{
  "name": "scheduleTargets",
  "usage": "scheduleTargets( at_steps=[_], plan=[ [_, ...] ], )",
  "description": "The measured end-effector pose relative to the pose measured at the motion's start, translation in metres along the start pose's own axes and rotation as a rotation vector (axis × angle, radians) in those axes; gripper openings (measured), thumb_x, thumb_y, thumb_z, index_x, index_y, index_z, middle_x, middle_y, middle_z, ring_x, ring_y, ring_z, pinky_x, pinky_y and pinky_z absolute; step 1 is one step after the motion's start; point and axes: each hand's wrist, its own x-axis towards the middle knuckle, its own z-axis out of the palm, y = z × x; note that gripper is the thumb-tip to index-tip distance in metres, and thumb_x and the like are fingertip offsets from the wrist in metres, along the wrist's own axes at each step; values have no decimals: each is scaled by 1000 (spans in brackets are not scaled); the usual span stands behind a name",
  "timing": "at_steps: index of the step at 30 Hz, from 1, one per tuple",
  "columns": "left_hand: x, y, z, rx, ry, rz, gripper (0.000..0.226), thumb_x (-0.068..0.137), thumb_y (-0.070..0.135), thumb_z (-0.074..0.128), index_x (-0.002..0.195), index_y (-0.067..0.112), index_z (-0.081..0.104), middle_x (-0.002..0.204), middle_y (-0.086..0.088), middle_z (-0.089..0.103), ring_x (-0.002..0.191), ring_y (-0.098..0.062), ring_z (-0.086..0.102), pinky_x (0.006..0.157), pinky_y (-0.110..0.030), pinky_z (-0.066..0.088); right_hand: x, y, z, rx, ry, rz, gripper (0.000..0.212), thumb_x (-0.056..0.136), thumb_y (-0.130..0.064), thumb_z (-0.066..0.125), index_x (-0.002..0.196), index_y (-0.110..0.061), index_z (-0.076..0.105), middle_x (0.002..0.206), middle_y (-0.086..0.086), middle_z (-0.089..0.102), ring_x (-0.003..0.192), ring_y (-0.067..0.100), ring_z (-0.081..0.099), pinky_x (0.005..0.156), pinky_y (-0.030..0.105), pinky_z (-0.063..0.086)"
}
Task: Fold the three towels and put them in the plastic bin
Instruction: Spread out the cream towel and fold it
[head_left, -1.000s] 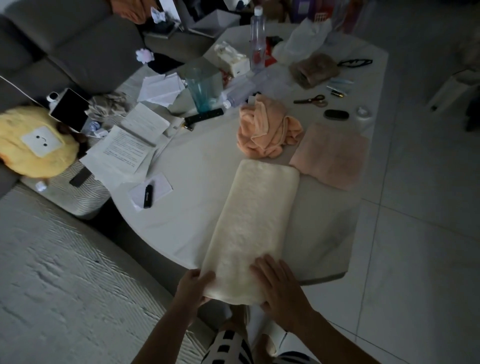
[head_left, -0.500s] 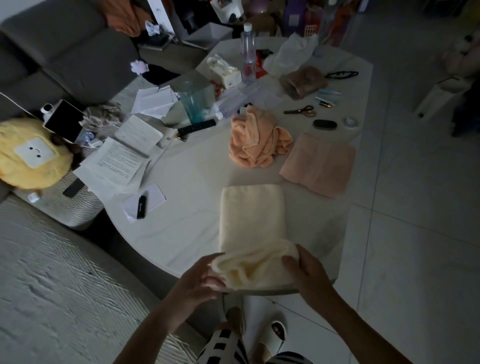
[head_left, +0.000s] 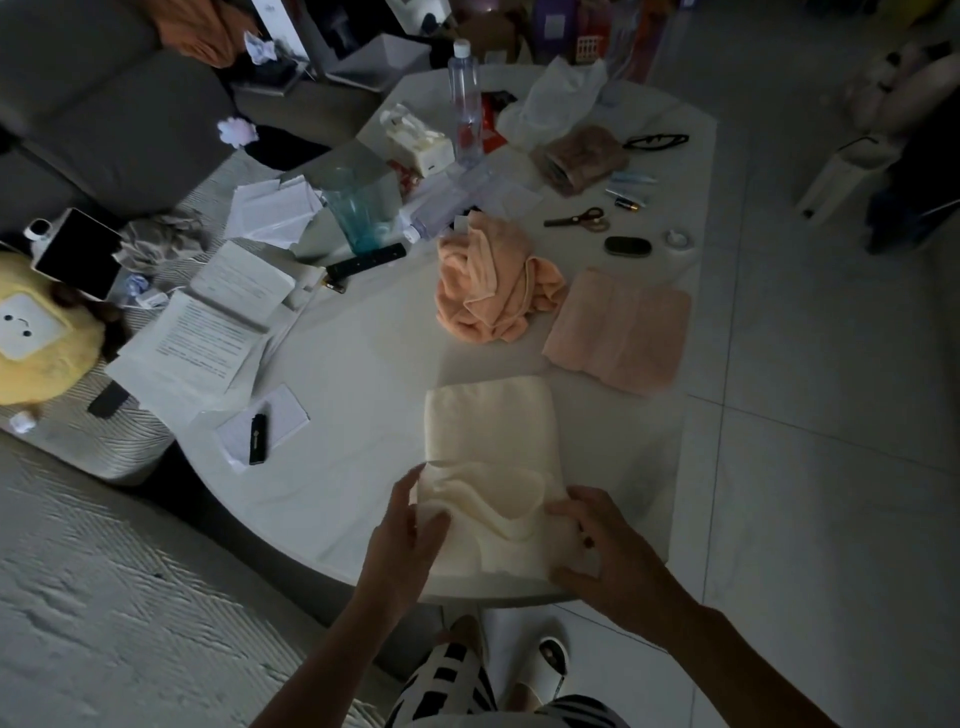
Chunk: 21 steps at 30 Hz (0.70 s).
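Gripping the near end of a folded cream terry towel (head_left: 488, 441) at the white table's (head_left: 353, 374) front edge, the left hand (head_left: 402, 540) and right hand (head_left: 605, 545) pinch its corners. Beyond lie a crumpled orange towel (head_left: 493, 286) and a flat folded pink towel (head_left: 621, 330).

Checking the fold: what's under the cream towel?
The cream towel lies on the white table, near its front edge. Both hands, left and right, grip its near end. Whatever lies beneath it is covered.
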Motion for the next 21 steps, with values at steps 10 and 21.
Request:
scheduleTargets(
  at_steps=[10,21],
  plan=[
    [52,-16,-11,347,-357,240,40,94,42,53,127,60,41,129,24,40,100,-10,64,80,-10,50,56,3,-15,-305,-8,-29,22,87,-43,59,102,-27,60,117,-16,41,92,5,56,72,33,56],
    [119,-1,-13,628,-575,496,27,88,48,52,106,31,63,139,13,53,130,-8,37,110,-33,23,90,16,-21,-380,106,339,23,97,-30,56,115,-27,70,100,-9,49,84,8,57,72,21,47]
  ],
)
